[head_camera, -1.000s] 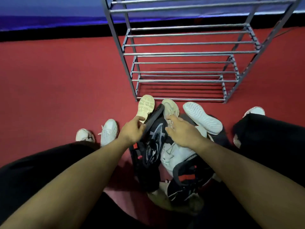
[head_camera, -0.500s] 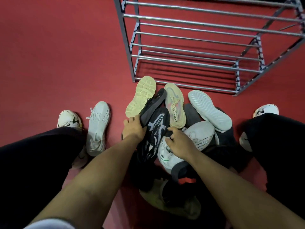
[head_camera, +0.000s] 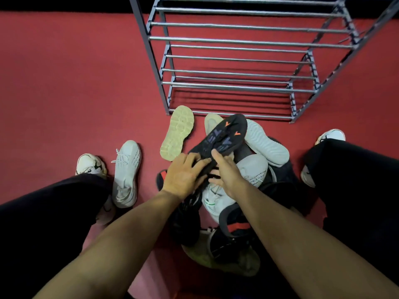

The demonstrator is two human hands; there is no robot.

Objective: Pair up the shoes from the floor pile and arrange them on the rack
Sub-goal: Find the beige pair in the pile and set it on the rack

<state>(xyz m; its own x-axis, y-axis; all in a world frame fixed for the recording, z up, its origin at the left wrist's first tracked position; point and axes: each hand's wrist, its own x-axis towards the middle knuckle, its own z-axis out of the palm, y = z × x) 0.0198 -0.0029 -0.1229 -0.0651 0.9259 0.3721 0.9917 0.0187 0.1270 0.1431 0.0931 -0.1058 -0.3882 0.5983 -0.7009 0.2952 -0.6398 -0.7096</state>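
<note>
Since half a second ago, both hands have lifted the black sneaker with orange sole marks (head_camera: pixel 222 134) sole-up above the floor pile (head_camera: pixel 233 190), just before the grey metal tube rack (head_camera: pixel 237 61). Left hand (head_camera: pixel 183 175) grips its heel end, fingers curled; right hand (head_camera: pixel 226 171) pinches its edge. A cream-soled shoe (head_camera: pixel 178 131) lies overturned near the rack's left foot.

The flat carpet floor (head_camera: pixel 64 83) is red. The tiered metal shoe rack (head_camera: pixel 237 42) is grey-blue with silvery bars. An upturned black sneaker (head_camera: pixel 224 134) shows a sole with grey-blue markings and orange chevrons. A sole-up sneaker (head_camera: pixel 177 132) is pale cream. A knit lace-up sneaker (head_camera: pixel 127 169) is white with small dark speckles. A ribbed sole (head_camera: pixel 265 143) is white.
</note>
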